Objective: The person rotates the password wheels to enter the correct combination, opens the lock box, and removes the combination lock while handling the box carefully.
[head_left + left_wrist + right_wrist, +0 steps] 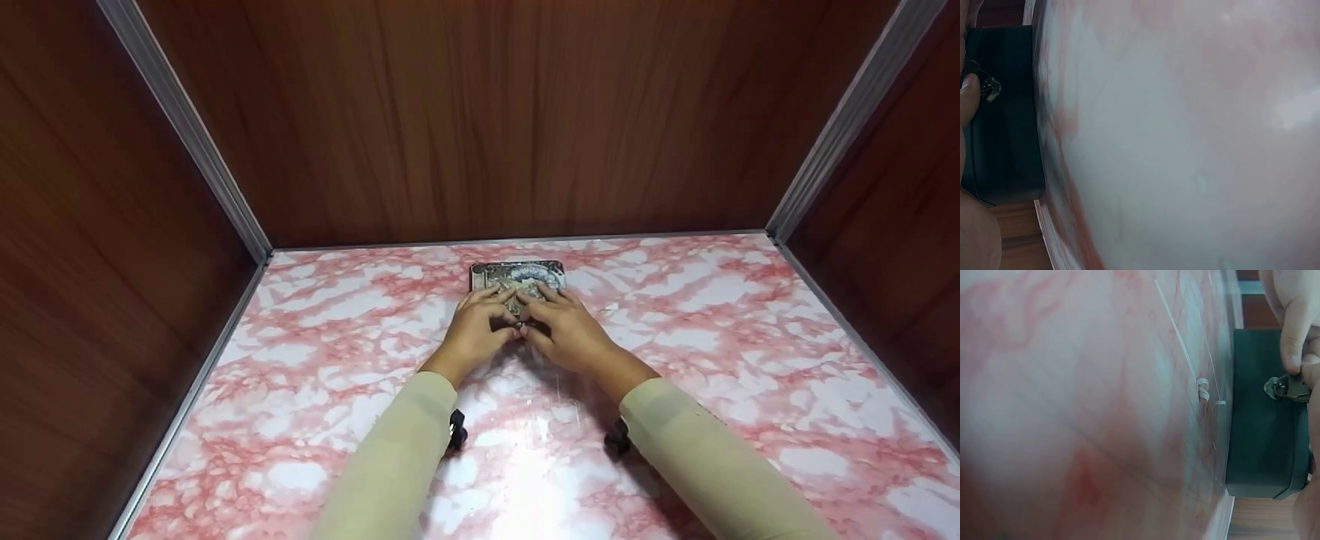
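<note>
A small dark green box [1261, 439] with a patterned lid [517, 271] stands on the table, its front towards me. A metal clasp [1292, 388] sits mid-front. My left hand [477, 324] holds the box's left side, fingers on the lid and thumb [968, 98] bent down at the clasp. From the right, my right hand [566, 330] holds it likewise, fingers over the lid and thumb tip close to the left one. The two thumbs meet at the front edge, and the hands cover the lid's near part.
Under the box lies a red and white marbled tabletop [315, 360]. A brown wood-look panel [480, 120] rises behind it, with side panels in metal frames. Black wrist devices [457, 431] show beneath both sleeves.
</note>
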Demonstrator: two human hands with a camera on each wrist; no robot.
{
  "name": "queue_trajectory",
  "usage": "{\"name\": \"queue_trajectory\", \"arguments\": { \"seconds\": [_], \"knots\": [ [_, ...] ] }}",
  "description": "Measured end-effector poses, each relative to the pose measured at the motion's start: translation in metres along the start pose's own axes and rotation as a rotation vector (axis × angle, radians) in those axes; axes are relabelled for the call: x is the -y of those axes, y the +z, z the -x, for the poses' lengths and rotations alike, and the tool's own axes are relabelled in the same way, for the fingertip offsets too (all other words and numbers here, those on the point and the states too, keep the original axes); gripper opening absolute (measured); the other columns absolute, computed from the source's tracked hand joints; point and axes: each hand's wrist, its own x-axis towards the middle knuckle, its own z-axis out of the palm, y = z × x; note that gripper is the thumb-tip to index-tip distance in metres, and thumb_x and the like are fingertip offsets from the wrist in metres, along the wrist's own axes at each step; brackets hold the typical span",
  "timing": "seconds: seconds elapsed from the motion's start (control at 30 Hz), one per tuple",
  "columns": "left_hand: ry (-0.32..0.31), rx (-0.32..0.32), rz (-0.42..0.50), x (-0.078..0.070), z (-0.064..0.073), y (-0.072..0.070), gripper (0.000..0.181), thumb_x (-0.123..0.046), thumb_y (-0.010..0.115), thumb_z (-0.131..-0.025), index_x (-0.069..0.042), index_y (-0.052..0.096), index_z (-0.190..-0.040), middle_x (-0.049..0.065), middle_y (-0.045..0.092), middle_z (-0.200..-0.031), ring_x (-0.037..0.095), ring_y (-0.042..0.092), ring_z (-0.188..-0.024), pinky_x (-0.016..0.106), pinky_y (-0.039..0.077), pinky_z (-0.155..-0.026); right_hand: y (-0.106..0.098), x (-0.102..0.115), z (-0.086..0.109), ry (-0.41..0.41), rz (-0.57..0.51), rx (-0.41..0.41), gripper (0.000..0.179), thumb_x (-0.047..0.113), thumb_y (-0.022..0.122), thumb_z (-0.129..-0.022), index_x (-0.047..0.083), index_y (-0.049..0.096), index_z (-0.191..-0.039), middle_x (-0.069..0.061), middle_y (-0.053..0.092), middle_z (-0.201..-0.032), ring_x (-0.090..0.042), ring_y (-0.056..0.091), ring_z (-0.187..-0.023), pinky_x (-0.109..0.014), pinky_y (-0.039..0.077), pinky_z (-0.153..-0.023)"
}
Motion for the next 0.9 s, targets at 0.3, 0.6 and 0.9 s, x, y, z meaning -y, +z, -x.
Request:
{"name": "queue_trajectory", "arguments": {
  "seconds": [0.3,0.6,0.9],
  "knots": [
    [-0.012,0.002,0.001,-0.0004,0.0001,-0.0001,0.009,-0.015,0.089,-0.095,-0.017,0.087,-0.103,-0.006,0.059,-0.171,0.025,0.043,-0.17,0.055,0.02,-0.146,-0.0003,0.0003,0.0005,-0.019,-0.015,-0.016,0.03,0.026,0.078,-0.106,0.017,0.077,-0.134,-0.006,0.059,-0.171,-0.048,0.045,-0.166,-0.076,0.025,-0.139],
    [-0.033,0.011,0.005,-0.0015,0.0005,-0.0005,0.009,-0.016,0.09,-0.095,-0.018,0.086,-0.103,-0.008,0.058,-0.172,0.024,0.042,-0.17,0.054,0.017,-0.147,-0.001,0.0009,0.0007,0.002,-0.015,0.0,0.019,0.027,0.076,-0.108,0.017,0.078,-0.125,-0.005,0.056,-0.173,-0.046,0.044,-0.167,-0.075,0.024,-0.14],
    [-0.032,0.005,0.018,-0.0005,0.0003,0.0001,0.008,-0.015,0.089,-0.095,-0.017,0.086,-0.103,-0.008,0.058,-0.171,0.025,0.042,-0.17,0.056,0.021,-0.146,-0.0008,-0.0004,0.0001,0.017,-0.013,0.011,0.036,0.03,0.076,-0.108,0.016,0.075,-0.141,-0.005,0.061,-0.17,-0.044,0.043,-0.168,-0.073,0.023,-0.142]
  ]
}}
